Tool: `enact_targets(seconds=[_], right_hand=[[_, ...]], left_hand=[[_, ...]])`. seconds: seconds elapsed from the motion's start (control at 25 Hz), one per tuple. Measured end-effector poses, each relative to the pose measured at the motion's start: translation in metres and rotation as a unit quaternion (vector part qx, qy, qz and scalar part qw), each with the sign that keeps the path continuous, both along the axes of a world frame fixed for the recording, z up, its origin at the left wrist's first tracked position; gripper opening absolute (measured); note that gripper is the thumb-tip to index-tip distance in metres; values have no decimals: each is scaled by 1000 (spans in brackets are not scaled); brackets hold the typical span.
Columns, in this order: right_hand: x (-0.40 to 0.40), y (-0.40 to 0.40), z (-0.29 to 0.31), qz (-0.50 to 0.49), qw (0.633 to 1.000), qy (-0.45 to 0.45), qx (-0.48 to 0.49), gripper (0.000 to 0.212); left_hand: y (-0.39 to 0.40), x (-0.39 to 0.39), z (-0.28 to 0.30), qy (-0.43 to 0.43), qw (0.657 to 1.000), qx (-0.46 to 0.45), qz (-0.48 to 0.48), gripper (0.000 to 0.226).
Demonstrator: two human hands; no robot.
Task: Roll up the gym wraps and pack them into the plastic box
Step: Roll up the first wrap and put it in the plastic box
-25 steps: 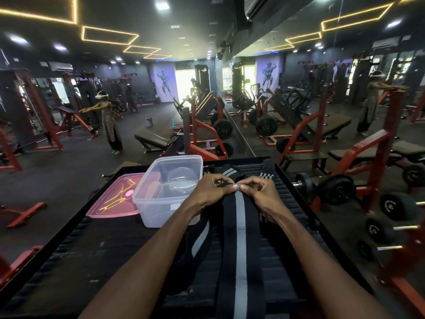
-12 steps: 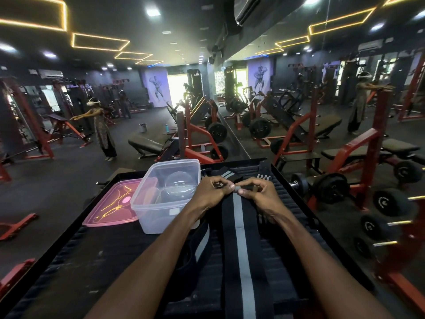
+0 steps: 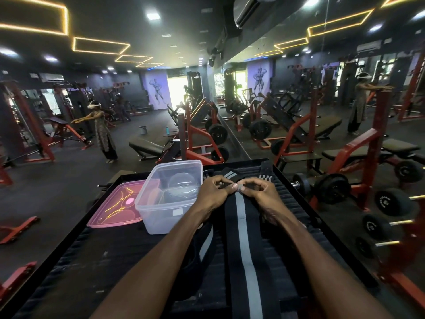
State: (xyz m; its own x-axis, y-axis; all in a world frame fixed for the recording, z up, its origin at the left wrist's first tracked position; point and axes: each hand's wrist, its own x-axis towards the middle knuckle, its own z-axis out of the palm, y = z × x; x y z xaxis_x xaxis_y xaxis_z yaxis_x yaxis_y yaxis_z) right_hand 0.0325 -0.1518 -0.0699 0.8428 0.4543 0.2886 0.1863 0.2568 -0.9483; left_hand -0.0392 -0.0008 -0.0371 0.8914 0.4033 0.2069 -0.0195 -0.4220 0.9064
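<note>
Fingertips of the left hand [image 3: 212,192] and the right hand [image 3: 261,195] meet at the far end of the gym wrap [image 3: 243,238], each pinching a corner of its turned-over edge, thumbs nearly touching over the grey stripe. From that pinch the wrap's long axis runs straight back toward 6 o'clock, flat on the black ribbed mat [image 3: 305,245] between the two forearms, so the roll looks set to travel toward the body. Both hands sit equally close to the end. A second wrap [image 3: 205,244] lies slack just beside it at 7 o'clock, under the left forearm. The plastic box [image 3: 170,201] stands open at 9 o'clock of the left hand, close by, with its pink lid [image 3: 115,207] beyond it.
</note>
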Motion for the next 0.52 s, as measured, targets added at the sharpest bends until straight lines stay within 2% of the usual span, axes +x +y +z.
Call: enact_targets(seconds=[0.12, 0.24, 0.32, 0.44, 0.52], right_hand=[[-1, -1, -1, -17, 1000, -21, -14, 8], [-3, -1, 0, -25, 999, -29, -12, 17], [-4, 1, -1, -10, 1000, 3, -2, 18], [0, 3, -4, 0, 998, 61, -8, 8], [1, 2, -4, -17, 998, 39, -37, 8]], left_hand=[[-3, 0, 0, 6, 1000, -11, -8, 9], [-2, 0, 3, 34, 998, -50, -23, 22], [-3, 0, 4, 32, 999, -33, -6, 19], [-4, -1, 1, 14, 1000, -4, 6, 11], [-7, -5, 4, 8, 1000, 22, 2, 16]])
